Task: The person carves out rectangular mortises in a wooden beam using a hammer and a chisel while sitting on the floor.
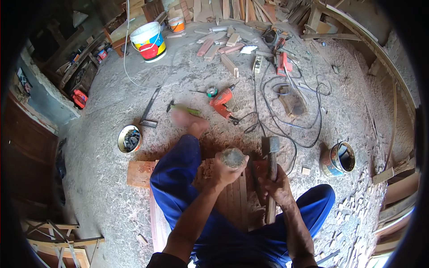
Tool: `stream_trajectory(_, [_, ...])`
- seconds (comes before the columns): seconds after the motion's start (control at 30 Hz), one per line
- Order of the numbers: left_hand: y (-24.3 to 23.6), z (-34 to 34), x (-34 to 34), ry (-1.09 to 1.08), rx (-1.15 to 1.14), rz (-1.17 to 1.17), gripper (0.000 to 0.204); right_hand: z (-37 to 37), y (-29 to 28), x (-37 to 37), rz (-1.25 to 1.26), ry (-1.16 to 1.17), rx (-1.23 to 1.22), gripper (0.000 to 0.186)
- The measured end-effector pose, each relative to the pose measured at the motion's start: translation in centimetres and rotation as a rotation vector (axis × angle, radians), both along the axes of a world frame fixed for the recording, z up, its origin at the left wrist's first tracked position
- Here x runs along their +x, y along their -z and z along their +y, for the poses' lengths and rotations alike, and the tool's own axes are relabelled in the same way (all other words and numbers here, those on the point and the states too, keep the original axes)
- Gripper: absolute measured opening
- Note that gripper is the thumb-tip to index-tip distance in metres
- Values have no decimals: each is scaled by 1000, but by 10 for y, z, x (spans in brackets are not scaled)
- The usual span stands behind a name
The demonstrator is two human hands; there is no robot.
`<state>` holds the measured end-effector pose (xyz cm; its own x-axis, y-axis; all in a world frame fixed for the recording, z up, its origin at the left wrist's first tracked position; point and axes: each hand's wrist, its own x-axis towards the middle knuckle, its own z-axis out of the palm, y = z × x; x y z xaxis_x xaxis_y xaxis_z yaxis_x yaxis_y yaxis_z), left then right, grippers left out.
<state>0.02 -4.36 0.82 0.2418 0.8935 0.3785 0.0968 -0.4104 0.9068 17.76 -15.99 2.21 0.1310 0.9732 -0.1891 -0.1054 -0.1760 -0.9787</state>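
My left hand (pixel 229 173) is closed around an upright chisel, seen nearly end-on. Its round, worn handle top (pixel 233 157) shows above my fist, while its blade is hidden below. In my right hand (pixel 278 186) is a hammer, gripped by its wooden handle (pixel 271 210). The blocky grey hammer head (pixel 271 144) points away from me, just right of my left fist and apart from the chisel top. Below my hands, between my blue-trousered legs, lie pale wooden boards (pixel 237 201) and a reddish plank (pixel 139 173) dotted with wood crumbs.
A red power drill (pixel 221 103), a green-handled hammer (pixel 187 109) and a metal square (pixel 149 109) lie ahead. Tins (pixel 130 139) (pixel 338 158) stand on both sides. Black cables (pixel 308 145) loop across the rough floor at right. Farther off are buckets (pixel 149 41) and wood offcuts (pixel 230 47).
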Motion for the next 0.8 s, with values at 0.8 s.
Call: stream_trajectory(0.8, [38,-19,-22,123,-148,-173,21,-40,-182,-18,-41,109,586,38])
